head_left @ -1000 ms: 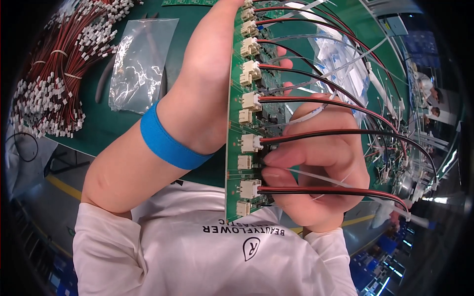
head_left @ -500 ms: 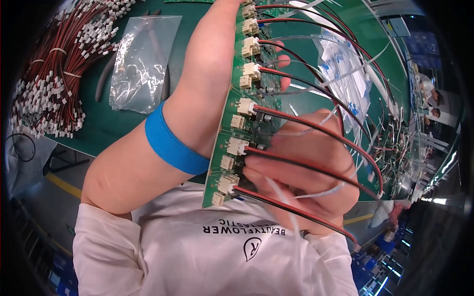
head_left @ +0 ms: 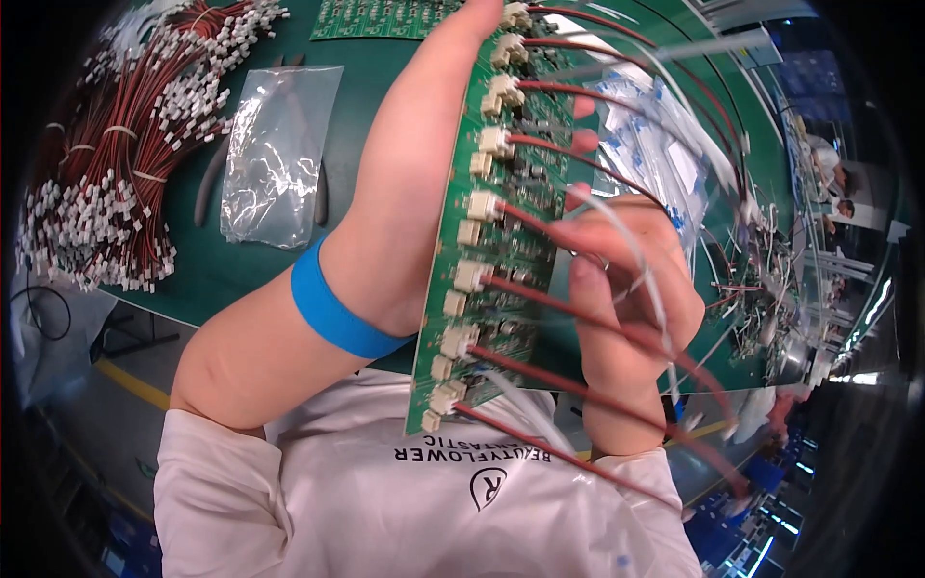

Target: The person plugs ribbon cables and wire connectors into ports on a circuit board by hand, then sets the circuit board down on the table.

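Note:
A long green circuit board [head_left: 448, 260] stands tilted in front of me, with cream connectors [head_left: 491, 143] in a row along it. My left hand [head_left: 582, 141] grips it from behind; only fingertips show past its right edge, and the rest is hidden. Red-and-black cables [head_left: 568, 306] run rightward from the connectors. Right of the board, my right hand [head_left: 636, 260] is closed, thumb and forefinger pinched where one red-and-black cable [head_left: 525, 218] runs in. A thin white strip [head_left: 636, 236] passes across this hand, blurred. More white strips hang among the cables.
Bundled red-and-black cables [head_left: 135, 144] with white plugs lie at the left. Beside them a clear plastic bag [head_left: 279, 159] covers part of a dark-handled tool [head_left: 204, 188]. Green boards [head_left: 371, 21] lie at the back. White strips in bags [head_left: 646, 125] and wire scraps [head_left: 766, 299] are at the right.
My right hand has moved up and right, away from a connector near the board's lower end, to a cable farther up. The board has shifted slightly down in view.

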Action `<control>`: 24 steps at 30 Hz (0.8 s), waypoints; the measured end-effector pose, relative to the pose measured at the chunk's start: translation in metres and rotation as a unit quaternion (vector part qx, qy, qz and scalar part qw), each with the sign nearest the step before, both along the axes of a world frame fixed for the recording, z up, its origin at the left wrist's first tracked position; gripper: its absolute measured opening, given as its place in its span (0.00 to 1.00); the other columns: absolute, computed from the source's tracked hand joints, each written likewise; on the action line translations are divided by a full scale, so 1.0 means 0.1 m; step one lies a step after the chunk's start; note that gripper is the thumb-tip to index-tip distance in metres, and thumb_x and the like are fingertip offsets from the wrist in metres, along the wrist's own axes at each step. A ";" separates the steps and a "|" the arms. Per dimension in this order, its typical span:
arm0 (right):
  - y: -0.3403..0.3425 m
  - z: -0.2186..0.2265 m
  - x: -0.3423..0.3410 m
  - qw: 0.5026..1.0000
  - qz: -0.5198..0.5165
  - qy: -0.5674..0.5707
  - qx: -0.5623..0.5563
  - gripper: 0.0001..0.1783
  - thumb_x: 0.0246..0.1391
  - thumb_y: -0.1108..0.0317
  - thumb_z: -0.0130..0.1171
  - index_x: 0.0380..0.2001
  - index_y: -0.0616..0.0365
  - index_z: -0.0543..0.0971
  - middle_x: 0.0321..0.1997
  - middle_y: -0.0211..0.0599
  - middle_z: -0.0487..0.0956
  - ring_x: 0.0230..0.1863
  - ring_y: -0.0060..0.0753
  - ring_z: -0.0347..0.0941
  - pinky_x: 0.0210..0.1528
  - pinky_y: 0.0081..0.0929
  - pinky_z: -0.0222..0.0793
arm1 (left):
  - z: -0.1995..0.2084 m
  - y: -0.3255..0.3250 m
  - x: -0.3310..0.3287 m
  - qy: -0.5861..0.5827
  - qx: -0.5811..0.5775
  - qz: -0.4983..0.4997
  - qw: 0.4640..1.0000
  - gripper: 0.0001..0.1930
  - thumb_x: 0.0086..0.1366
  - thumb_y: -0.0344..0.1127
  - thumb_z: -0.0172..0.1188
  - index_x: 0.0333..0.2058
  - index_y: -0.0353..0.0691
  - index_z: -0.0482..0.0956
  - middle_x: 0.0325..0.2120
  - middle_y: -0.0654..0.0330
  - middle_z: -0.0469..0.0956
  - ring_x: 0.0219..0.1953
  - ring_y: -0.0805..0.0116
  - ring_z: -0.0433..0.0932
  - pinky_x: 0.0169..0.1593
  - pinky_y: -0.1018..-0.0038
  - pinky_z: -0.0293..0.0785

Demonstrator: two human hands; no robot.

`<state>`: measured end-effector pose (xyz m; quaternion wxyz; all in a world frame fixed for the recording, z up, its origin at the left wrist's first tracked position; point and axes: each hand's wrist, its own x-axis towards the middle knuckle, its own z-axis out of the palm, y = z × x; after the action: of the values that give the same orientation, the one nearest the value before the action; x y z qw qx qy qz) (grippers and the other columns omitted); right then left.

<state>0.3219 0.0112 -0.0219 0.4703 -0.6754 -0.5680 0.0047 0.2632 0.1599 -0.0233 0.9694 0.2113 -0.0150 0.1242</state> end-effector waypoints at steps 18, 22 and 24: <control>0.04 0.03 -0.08 0.999 -0.010 0.014 0.033 0.08 0.40 0.80 0.61 0.28 0.66 0.74 0.32 0.42 0.74 0.35 0.34 0.69 0.40 0.32 0.65 | -0.09 -0.09 -0.18 0.012 -0.061 -0.077 0.995 0.24 0.67 0.52 0.36 0.45 0.35 0.69 0.39 0.53 0.73 0.38 0.64 0.73 0.42 0.69 0.72; 0.05 0.08 -0.04 0.997 0.004 -0.076 0.028 0.08 0.40 0.78 0.62 0.27 0.65 0.74 0.30 0.42 0.75 0.33 0.37 0.69 0.40 0.37 0.65 | -0.08 -0.13 -0.17 0.010 -0.075 -0.090 0.993 0.25 0.67 0.52 0.35 0.46 0.35 0.68 0.40 0.52 0.72 0.39 0.63 0.73 0.43 0.68 0.72; 0.06 0.08 -0.03 0.991 -0.005 -0.129 0.046 0.09 0.39 0.76 0.62 0.26 0.63 0.74 0.29 0.41 0.75 0.31 0.38 0.69 0.40 0.40 0.64 | -0.06 -0.14 -0.17 0.009 -0.080 -0.096 0.992 0.25 0.67 0.52 0.35 0.46 0.35 0.68 0.40 0.52 0.72 0.40 0.62 0.74 0.44 0.67 0.72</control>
<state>0.3185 0.0170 -0.0142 0.4239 -0.6510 -0.6198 -0.1110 0.2464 0.1456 -0.0296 0.9908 0.1313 -0.0167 0.0293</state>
